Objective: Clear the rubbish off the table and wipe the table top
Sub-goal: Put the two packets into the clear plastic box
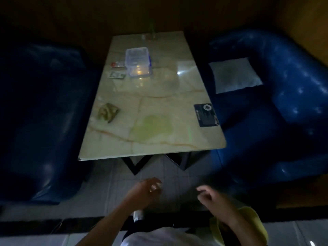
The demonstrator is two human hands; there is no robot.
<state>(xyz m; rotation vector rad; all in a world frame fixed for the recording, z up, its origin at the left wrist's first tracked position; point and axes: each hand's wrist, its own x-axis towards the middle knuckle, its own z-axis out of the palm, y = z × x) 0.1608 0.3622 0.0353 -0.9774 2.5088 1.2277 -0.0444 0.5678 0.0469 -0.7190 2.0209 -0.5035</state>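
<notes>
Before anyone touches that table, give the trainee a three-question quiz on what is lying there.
1. True or false: the clear plastic box stands on the far half of the table.
2. Which lies nearest the table's left edge?
A. the crumpled wrapper
B. the dark card
C. the yellowish spill
3. Fill in: the left hand and right hand are both ____ the table's near edge, over the floor, holding nothing that can be seen.

Key
1. True.
2. A. The card lies at the right edge, the spill near the middle.
3. Short of. Neither hand has reached the table top.
</notes>
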